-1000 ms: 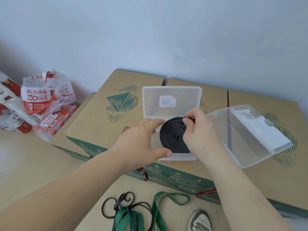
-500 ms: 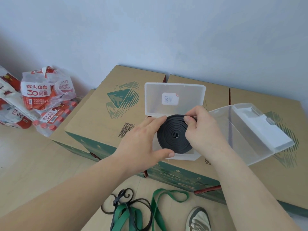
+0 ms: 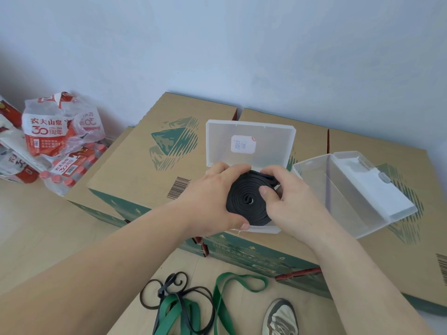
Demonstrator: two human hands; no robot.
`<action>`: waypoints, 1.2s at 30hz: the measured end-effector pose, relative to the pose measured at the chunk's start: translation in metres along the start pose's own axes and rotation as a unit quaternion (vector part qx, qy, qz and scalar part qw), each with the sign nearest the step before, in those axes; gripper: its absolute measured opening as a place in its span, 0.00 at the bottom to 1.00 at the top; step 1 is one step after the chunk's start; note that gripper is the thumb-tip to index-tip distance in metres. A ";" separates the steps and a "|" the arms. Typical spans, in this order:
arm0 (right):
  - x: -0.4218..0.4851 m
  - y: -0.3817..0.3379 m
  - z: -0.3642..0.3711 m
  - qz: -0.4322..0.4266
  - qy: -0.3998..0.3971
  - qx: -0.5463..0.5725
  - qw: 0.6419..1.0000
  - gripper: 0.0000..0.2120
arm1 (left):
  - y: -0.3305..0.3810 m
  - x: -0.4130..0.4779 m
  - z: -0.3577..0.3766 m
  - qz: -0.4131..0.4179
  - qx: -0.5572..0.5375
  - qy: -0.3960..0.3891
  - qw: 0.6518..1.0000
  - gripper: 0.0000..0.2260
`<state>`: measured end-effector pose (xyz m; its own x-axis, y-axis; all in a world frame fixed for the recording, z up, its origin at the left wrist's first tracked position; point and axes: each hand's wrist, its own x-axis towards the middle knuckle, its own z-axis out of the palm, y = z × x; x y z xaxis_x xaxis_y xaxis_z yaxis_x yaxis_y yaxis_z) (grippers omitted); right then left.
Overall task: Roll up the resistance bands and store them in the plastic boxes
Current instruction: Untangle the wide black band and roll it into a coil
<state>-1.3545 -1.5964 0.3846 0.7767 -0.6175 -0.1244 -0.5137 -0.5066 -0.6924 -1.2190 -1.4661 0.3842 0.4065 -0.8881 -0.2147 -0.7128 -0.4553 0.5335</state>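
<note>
A rolled black resistance band point(image 3: 244, 200) lies coiled flat in an open clear plastic box point(image 3: 261, 229), whose lid point(image 3: 266, 141) stands up behind it. My left hand point(image 3: 212, 201) curls round the coil's left edge. My right hand point(image 3: 287, 201) grips its right side, thumb pressing on top of the coil. A second clear plastic box point(image 3: 348, 194) stands open and empty to the right. Loose green bands point(image 3: 225, 296) and thin black bands point(image 3: 167, 288) lie tangled on the floor below.
Both boxes sit on brown cardboard cartons point(image 3: 150, 165) against a pale wall. Wrapped packs of water bottles point(image 3: 60, 139) are piled at the left. A grey shoe point(image 3: 280, 317) shows at the bottom edge.
My right thumb has come down onto the top of the coil, and my left fingers have closed further round its far edge. The coil sits lower in the box.
</note>
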 end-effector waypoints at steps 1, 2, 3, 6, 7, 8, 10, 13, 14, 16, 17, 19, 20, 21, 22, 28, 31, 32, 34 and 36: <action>-0.001 0.000 0.000 -0.003 0.000 -0.001 1.000 0.13 | 0.001 0.001 -0.001 -0.004 -0.001 -0.003 1.000 0.47; -0.001 0.000 0.001 -0.004 -0.001 -0.005 1.000 0.13 | 0.001 0.002 -0.002 -0.007 0.000 -0.008 1.000 0.47; -0.001 -0.001 0.001 -0.003 -0.005 -0.015 1.000 0.13 | 0.002 0.003 -0.002 -0.010 0.001 -0.015 1.000 0.46; 0.001 -0.005 0.002 0.003 -0.022 -0.087 0.996 0.14 | 0.003 0.004 -0.005 -0.015 0.016 -0.041 0.999 0.44; 0.001 -0.007 0.001 0.006 -0.026 -0.115 0.993 0.13 | 0.003 0.005 -0.006 -0.015 0.024 -0.045 0.999 0.44; 0.001 -0.009 0.002 0.008 -0.029 -0.142 0.989 0.13 | 0.003 0.007 -0.007 -0.015 0.030 -0.050 0.998 0.44; 0.000 -0.012 0.005 0.009 -0.023 -0.195 0.981 0.12 | 0.004 0.009 -0.009 -0.014 0.039 -0.062 0.997 0.44; -0.003 -0.015 0.013 0.017 -0.012 -0.240 0.971 0.13 | 0.003 0.011 -0.010 -0.009 0.051 -0.076 0.996 0.46; -0.005 -0.017 0.015 0.023 -0.015 -0.244 0.969 0.14 | 0.003 0.012 -0.010 -0.005 0.054 -0.077 0.996 0.46; -0.011 -0.020 0.020 0.034 -0.028 -0.253 0.966 0.19 | 0.002 0.011 -0.009 0.002 0.060 -0.078 0.995 0.45; -0.014 -0.020 0.022 0.033 -0.033 -0.262 0.964 0.22 | 0.001 0.010 -0.009 0.006 0.063 -0.078 0.995 0.44; -0.017 -0.018 0.022 0.031 -0.031 -0.283 0.958 0.25 | 0.001 0.010 -0.008 0.016 0.073 -0.082 0.994 0.44; -0.016 -0.016 0.021 0.028 -0.025 -0.285 0.958 0.24 | 0.002 0.010 -0.008 0.019 0.078 -0.086 0.993 0.45; -0.014 -0.014 0.020 0.020 -0.013 -0.282 0.959 0.21 | 0.002 0.009 -0.008 0.020 0.079 -0.089 0.993 0.45; -0.012 -0.012 0.019 0.002 0.005 -0.275 0.961 0.18 | 0.003 0.009 -0.008 0.020 0.076 -0.089 0.993 0.46; -0.006 -0.006 0.015 -0.064 0.080 -0.168 0.980 0.12 | 0.005 0.011 -0.012 0.014 0.048 -0.083 0.995 0.45; -0.007 -0.002 0.016 -0.065 0.073 -0.157 0.983 0.13 | 0.007 0.012 -0.013 0.010 0.050 -0.093 0.994 0.45; -0.007 -0.001 0.016 -0.065 0.069 -0.152 0.984 0.13 | 0.007 0.013 -0.013 0.009 0.054 -0.095 0.994 0.45; -0.005 0.000 0.016 -0.064 0.058 -0.155 0.984 0.14 | 0.008 0.015 -0.013 0.005 0.064 -0.104 0.993 0.45; -0.004 -0.001 0.015 -0.057 0.046 -0.179 0.981 0.14 | 0.009 0.018 -0.014 0.000 0.071 -0.116 0.991 0.45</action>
<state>-1.3514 -1.5843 0.3747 0.8088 -0.5879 0.0145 -0.5334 -0.7437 -0.4029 -1.2099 -1.4847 0.3967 0.2771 -0.8710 -0.4056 -0.7929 -0.4457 0.4155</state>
